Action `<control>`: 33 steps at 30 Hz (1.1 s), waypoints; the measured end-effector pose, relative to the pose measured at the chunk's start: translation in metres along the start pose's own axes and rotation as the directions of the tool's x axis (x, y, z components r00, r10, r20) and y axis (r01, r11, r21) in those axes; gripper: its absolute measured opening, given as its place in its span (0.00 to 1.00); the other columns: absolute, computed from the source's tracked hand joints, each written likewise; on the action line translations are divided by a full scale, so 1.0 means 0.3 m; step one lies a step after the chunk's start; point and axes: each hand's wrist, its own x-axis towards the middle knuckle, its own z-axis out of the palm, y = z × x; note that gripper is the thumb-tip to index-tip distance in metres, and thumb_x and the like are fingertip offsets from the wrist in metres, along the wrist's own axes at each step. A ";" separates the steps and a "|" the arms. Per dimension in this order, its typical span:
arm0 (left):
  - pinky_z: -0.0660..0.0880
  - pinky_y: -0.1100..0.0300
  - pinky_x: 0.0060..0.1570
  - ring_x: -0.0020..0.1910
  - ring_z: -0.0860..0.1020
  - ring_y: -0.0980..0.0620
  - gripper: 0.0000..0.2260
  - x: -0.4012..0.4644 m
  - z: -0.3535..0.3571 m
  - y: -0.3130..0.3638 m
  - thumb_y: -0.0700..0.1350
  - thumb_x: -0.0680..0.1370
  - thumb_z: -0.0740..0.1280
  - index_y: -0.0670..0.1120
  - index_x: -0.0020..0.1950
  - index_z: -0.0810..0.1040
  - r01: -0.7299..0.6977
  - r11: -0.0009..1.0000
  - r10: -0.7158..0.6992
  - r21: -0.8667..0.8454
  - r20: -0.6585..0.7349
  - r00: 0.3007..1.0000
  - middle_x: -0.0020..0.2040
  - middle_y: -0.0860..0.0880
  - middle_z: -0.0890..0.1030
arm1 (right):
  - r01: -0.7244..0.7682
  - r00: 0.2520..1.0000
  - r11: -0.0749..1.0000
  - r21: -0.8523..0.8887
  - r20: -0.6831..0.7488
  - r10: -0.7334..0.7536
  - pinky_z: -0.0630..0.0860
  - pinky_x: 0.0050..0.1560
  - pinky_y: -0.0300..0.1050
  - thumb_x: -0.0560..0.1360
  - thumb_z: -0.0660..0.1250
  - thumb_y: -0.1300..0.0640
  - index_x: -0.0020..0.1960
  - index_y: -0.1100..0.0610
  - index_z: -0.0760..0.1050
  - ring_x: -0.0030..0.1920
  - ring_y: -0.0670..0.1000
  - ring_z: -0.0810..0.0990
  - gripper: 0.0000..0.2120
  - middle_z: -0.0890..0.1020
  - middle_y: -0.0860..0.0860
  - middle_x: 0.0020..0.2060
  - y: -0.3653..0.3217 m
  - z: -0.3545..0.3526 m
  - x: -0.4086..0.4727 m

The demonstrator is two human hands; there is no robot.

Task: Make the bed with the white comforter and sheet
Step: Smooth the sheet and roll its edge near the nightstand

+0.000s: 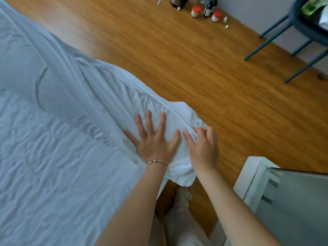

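The white comforter lies across the bed on the left, and its bunched corner hangs over the bed's edge toward the floor. A wrinkled white sheet covers the mattress nearer to me. My left hand, with a thin bracelet on the wrist, presses flat on the comforter corner with its fingers spread. Just to its right, my right hand pinches the corner's seamed edge between thumb and fingers.
A wooden floor runs along the bed. Bottles and jars stand by the far wall. A blue chair is at the top right, and a white and grey cabinet at the lower right. My leg and sandal are below.
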 end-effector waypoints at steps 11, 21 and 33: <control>0.51 0.29 0.69 0.74 0.63 0.42 0.25 -0.004 0.043 -0.015 0.66 0.72 0.62 0.57 0.65 0.78 -0.036 0.999 0.043 0.041 -0.198 0.979 0.71 0.49 0.72 | -0.904 0.262 -0.048 0.424 0.642 0.721 0.79 0.51 0.51 0.80 0.61 0.51 0.64 0.61 0.73 0.56 0.56 0.80 0.18 0.79 0.55 0.57 0.329 0.267 -0.036; 0.51 0.29 0.69 0.74 0.63 0.43 0.25 -0.013 0.077 -0.027 0.65 0.72 0.62 0.56 0.64 0.79 -0.058 0.996 0.074 0.070 -0.262 0.962 0.69 0.48 0.73 | -0.774 0.395 -0.177 0.608 0.682 0.616 0.81 0.48 0.52 0.75 0.70 0.46 0.56 0.46 0.75 0.50 0.53 0.84 0.12 0.84 0.50 0.50 0.152 0.131 -0.122; 0.50 0.30 0.69 0.74 0.62 0.44 0.25 -0.020 0.061 -0.024 0.66 0.73 0.60 0.57 0.66 0.77 -0.031 0.998 0.045 0.061 -0.239 0.970 0.70 0.49 0.72 | -0.884 0.114 -0.377 0.277 0.910 0.399 0.80 0.43 0.47 0.78 0.66 0.65 0.59 0.62 0.77 0.46 0.54 0.81 0.10 0.83 0.58 0.47 0.147 0.006 -0.288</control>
